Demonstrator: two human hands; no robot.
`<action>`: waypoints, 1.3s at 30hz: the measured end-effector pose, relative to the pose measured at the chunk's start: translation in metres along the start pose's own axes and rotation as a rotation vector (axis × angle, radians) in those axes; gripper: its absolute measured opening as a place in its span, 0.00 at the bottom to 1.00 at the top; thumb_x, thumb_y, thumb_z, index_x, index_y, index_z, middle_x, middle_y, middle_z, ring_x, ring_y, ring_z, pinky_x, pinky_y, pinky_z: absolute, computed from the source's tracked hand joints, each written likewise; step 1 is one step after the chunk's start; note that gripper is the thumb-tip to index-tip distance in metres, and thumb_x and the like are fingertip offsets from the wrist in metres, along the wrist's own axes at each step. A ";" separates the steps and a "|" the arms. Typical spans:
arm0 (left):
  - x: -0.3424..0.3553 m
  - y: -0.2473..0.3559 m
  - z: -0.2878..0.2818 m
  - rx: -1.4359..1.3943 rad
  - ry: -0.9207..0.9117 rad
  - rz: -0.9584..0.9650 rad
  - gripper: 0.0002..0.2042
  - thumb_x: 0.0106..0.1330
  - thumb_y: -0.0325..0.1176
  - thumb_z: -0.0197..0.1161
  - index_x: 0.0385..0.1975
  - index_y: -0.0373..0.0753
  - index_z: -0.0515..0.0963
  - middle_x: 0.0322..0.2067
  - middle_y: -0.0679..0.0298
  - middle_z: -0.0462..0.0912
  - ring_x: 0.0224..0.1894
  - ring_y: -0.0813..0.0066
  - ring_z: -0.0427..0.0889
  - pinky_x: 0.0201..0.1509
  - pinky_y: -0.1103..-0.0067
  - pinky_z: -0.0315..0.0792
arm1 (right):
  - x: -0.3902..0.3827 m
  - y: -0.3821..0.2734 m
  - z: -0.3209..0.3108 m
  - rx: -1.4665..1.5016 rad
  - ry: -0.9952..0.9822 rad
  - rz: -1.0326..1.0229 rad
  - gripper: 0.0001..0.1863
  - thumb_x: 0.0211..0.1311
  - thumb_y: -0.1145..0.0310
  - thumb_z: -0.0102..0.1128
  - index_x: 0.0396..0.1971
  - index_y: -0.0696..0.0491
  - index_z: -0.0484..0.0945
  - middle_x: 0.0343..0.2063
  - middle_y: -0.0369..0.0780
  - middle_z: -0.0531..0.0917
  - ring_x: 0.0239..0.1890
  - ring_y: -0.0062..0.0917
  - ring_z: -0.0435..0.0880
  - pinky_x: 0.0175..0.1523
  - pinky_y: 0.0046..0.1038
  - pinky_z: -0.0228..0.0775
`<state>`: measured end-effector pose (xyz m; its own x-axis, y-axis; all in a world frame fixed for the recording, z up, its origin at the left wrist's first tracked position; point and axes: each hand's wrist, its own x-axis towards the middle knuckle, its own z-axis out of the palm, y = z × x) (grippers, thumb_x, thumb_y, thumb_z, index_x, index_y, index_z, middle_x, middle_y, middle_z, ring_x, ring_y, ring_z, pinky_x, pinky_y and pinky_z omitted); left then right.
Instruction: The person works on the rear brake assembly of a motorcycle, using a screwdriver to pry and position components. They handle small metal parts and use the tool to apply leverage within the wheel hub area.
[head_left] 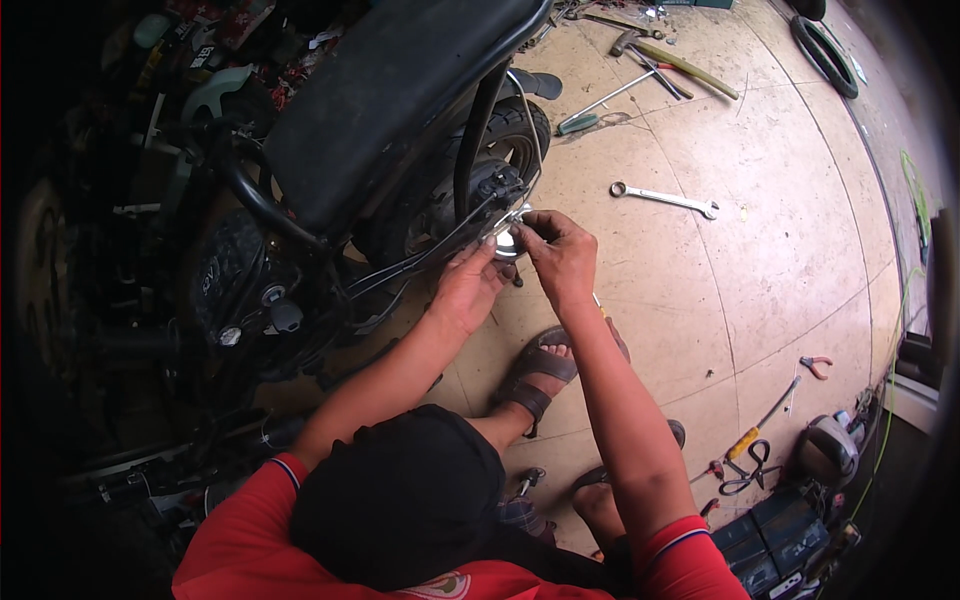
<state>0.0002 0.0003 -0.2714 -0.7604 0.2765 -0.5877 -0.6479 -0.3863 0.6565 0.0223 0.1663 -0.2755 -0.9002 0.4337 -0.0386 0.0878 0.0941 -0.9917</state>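
Observation:
A black electric scooter or motorbike (370, 110) stands on the left, its rear wheel (520, 140) toward the far side. By the hub, my left hand (470, 283) has its fingers closed against a shiny rounded metal part (507, 244). Close on its right, my right hand (563, 258) pinches at the upper edge of that part. What lies between the right fingertips is too small to make out. Thin black cables (400, 268) run from the front of the bike toward both hands. A thin metal rod (540, 160) rises above them.
A combination spanner (665, 200) lies on the tiled floor to the right. Farther off are a hammer (690, 72) and a green-handled screwdriver (580, 122). Pliers (817, 367), black scissors (752, 470) and a dark toolbox (770, 540) lie near right. A tyre (823, 57) rests far right.

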 end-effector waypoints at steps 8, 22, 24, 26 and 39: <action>-0.003 -0.001 0.003 0.034 0.011 0.005 0.13 0.75 0.35 0.63 0.56 0.42 0.79 0.49 0.68 0.85 0.50 0.75 0.82 0.54 0.73 0.74 | -0.007 -0.002 0.002 0.071 0.049 0.069 0.13 0.61 0.70 0.74 0.42 0.60 0.88 0.34 0.43 0.91 0.34 0.22 0.89 0.43 0.24 0.81; 0.000 0.000 0.000 0.014 -0.022 -0.010 0.13 0.77 0.33 0.61 0.58 0.42 0.78 0.52 0.68 0.83 0.53 0.74 0.80 0.56 0.72 0.73 | -0.008 -0.006 0.007 0.035 0.082 0.044 0.13 0.60 0.69 0.75 0.41 0.61 0.88 0.33 0.44 0.91 0.34 0.23 0.90 0.43 0.25 0.82; 0.000 0.000 0.001 0.020 -0.006 -0.015 0.13 0.77 0.33 0.61 0.58 0.42 0.78 0.53 0.68 0.83 0.54 0.74 0.79 0.57 0.71 0.73 | -0.008 -0.008 0.007 0.052 0.080 0.061 0.13 0.60 0.69 0.75 0.41 0.61 0.88 0.33 0.44 0.91 0.34 0.23 0.90 0.43 0.25 0.82; 0.001 0.000 -0.001 0.020 -0.021 -0.009 0.14 0.77 0.34 0.60 0.59 0.43 0.78 0.54 0.68 0.83 0.56 0.73 0.79 0.61 0.70 0.72 | -0.007 -0.011 0.007 0.110 0.075 0.110 0.13 0.60 0.69 0.75 0.41 0.62 0.88 0.33 0.45 0.91 0.33 0.23 0.90 0.42 0.25 0.82; -0.002 -0.001 0.005 0.038 0.002 0.030 0.14 0.76 0.33 0.63 0.59 0.42 0.78 0.52 0.68 0.84 0.55 0.75 0.80 0.62 0.72 0.72 | -0.003 -0.014 0.007 -0.058 0.041 0.081 0.13 0.60 0.70 0.72 0.42 0.61 0.88 0.34 0.49 0.91 0.35 0.30 0.92 0.43 0.28 0.82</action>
<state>0.0023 0.0046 -0.2682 -0.7792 0.2639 -0.5686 -0.6264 -0.3609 0.6909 0.0204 0.1571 -0.2626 -0.8712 0.4779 -0.1125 0.1857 0.1085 -0.9766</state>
